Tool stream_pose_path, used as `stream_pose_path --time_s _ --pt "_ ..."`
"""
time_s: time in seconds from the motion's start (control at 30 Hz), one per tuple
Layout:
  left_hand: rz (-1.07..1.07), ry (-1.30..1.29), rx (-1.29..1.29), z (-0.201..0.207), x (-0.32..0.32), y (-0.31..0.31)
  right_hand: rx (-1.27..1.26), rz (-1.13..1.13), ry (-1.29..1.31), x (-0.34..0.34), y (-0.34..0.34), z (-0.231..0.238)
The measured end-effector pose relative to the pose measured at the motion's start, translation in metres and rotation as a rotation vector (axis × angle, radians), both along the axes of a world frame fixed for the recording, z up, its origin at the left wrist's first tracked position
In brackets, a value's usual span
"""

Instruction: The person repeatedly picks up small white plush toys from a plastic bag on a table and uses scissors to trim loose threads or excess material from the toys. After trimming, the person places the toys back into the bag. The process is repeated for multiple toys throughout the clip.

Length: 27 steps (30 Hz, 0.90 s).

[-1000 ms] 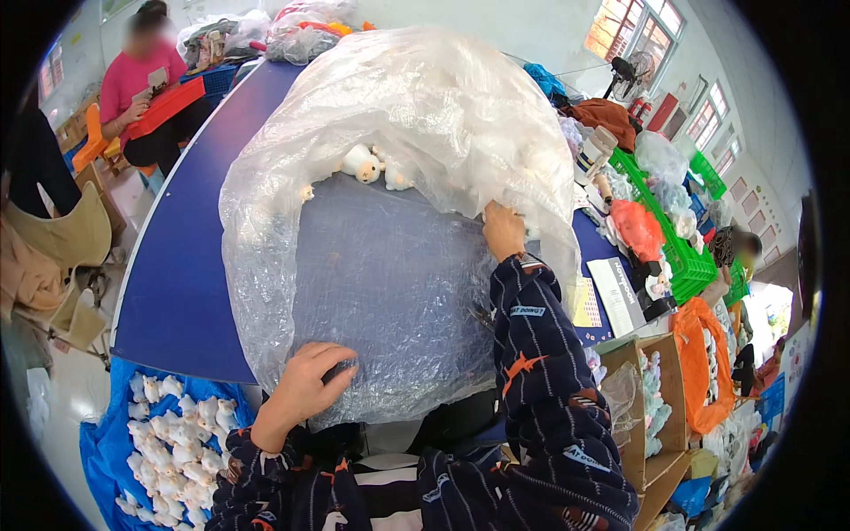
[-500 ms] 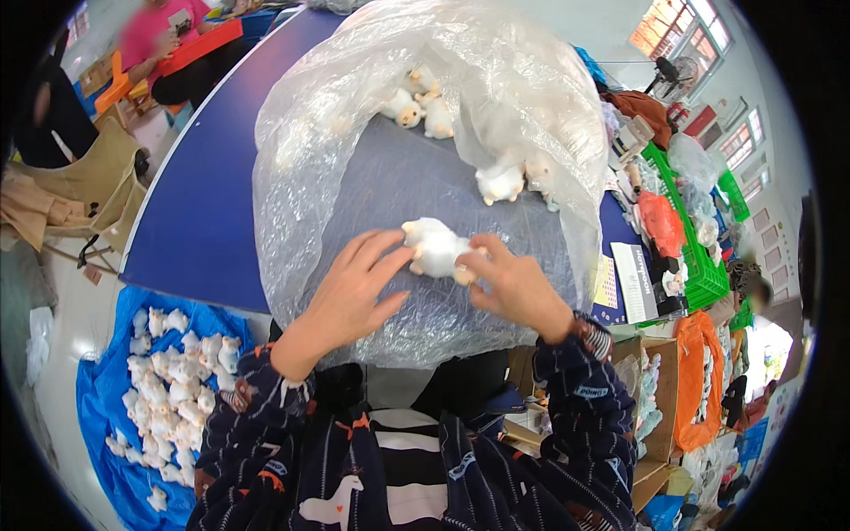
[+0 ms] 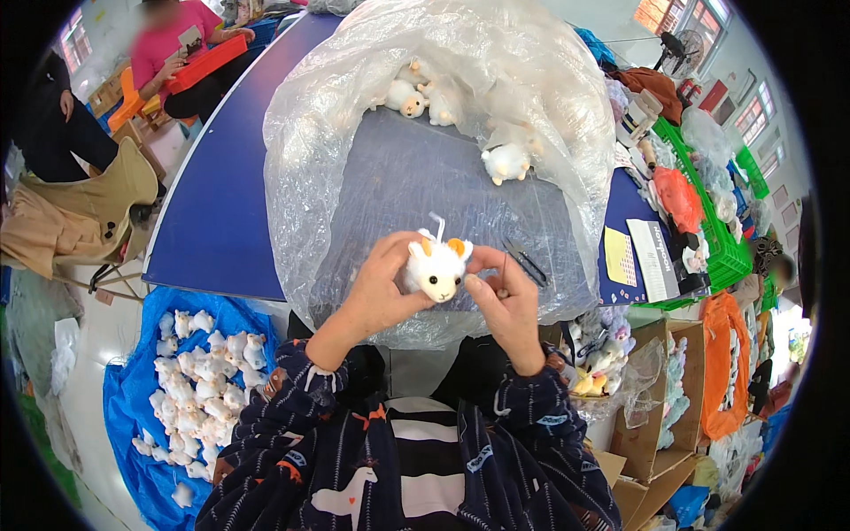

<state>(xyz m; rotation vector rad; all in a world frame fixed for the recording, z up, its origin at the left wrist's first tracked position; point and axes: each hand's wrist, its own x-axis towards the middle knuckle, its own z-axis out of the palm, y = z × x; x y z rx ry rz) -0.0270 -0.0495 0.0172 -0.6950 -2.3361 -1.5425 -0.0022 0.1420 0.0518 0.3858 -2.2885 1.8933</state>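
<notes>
A small white plush toy (image 3: pixel 436 273) with dark eyes and orange patches by its ears is held up above the plastic sheet, its face toward me. A white loop (image 3: pixel 437 223) stands up from its head. My left hand (image 3: pixel 379 288) is closed around the toy's side. Close against the toy's other side, my right hand (image 3: pixel 509 310) has its fingers curled; a thin, small thing seems to be between them, too fine to make out. Dark-handled snips (image 3: pixel 528 264) lie on the sheet just behind my right hand.
Clear plastic bag (image 3: pixel 305 195) covers much of the blue table (image 3: pixel 208 208), with several plush toys (image 3: pixel 506 163) inside. More fill a blue sack (image 3: pixel 133 403) at lower left. Cards, green crates (image 3: pixel 722 265) and a cardboard box (image 3: pixel 639 434) are on the right. A person in pink (image 3: pixel 164 44) sits at far left.
The toy has been lifted off the sheet and turned to face me. My left hand now grips it; my right hand has curled its fingers. The snips have come into view.
</notes>
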Motion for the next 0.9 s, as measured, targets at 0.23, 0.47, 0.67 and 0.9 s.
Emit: stream_pose_path --time_s 0.23,0.47,0.67,0.9 --pt "-0.024 -0.083 0.076 -0.009 0.014 0.000 -0.201 0.124 -0.109 -0.008 -0.016 -0.007" --pt "0.038 0.039 0.058 -0.014 0.014 0.006 -0.040 0.066 -0.042 -0.005 -0.008 -0.013" --pt "0.076 0.103 0.054 -0.018 0.012 0.006 0.327 -0.006 0.438 0.004 -0.018 0.003" --pt "0.074 0.065 0.071 -0.019 0.012 0.004 -0.180 0.666 -0.079 0.003 0.010 -0.005"
